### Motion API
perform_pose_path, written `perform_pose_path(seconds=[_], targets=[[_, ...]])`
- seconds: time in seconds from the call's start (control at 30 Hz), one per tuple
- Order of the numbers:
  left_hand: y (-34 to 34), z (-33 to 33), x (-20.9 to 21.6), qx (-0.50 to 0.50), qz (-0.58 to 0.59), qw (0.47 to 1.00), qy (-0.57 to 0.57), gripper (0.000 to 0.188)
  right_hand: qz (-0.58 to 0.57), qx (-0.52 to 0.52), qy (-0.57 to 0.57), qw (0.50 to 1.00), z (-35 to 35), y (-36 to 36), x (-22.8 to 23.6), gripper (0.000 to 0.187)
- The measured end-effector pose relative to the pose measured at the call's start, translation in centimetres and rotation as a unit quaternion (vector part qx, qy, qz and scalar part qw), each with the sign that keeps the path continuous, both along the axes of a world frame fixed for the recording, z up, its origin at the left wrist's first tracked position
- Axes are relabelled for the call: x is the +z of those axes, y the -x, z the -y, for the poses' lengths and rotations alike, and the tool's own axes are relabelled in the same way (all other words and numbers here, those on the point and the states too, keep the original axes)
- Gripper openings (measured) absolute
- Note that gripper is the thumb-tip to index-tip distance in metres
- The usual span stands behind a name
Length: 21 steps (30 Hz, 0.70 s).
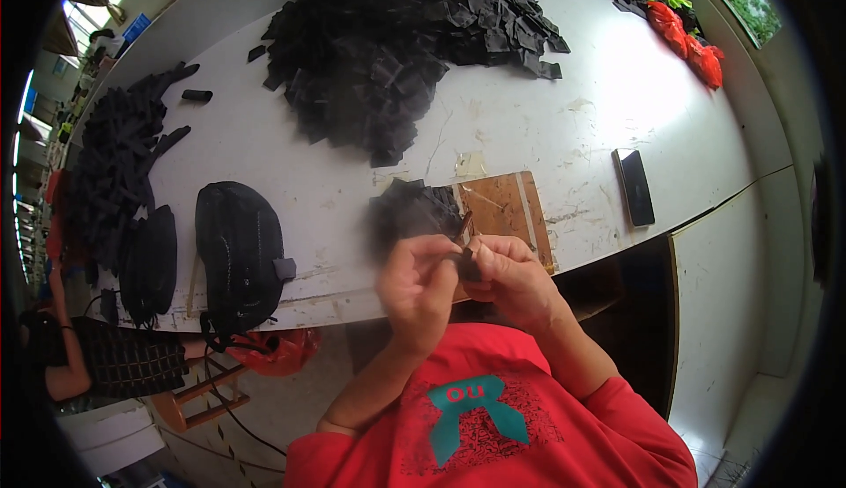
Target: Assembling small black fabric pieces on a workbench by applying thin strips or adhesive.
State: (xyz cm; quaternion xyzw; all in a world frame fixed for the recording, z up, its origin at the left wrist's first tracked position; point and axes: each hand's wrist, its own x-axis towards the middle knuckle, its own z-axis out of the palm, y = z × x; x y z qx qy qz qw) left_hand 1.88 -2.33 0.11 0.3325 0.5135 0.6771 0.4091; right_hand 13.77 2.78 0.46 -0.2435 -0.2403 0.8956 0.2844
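Shirt [489, 413] behind, both hands [421, 290] [518, 285] pinch a black piece [470, 268]; I would keep grips even, clear of the small pile [414, 213] ahead.

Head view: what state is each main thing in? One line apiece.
Left hand: grip closed, pinching the small black piece
Right hand: grip closed on the same piece
Phone: lying flat on the white table
Wooden board: lying flat
Small black pile: loosely heaped
Large black pile: loosely heaped
Black strips: loosely heaped
Black bag: lying down; open or closed, cannot tell
Red bundles: crumpled
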Motion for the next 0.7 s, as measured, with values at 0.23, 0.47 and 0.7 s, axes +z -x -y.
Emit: perform_pose_path(seconds=[0.23,0.47,0.7], targets=[[3.7,-2.3,3.7,-0.282,0.418,0.861,-0.068,0.021,0.131,0.005,-0.331,0.934,-2.7,0.6,6.0,0.024],[3.1,-2.2,0.3,-0.217,0.344,0.913,0.039,0.019,0.087,0.025,-0.229,0.969,-4.0,0.6,0.0,0.024],[2.8,-3.6,2.1,-0.085,-0.227,0.959,-0.143,0.026,0.285,-0.164,-0.478,0.815,-2.6,-0.6,0.4,0.032]])
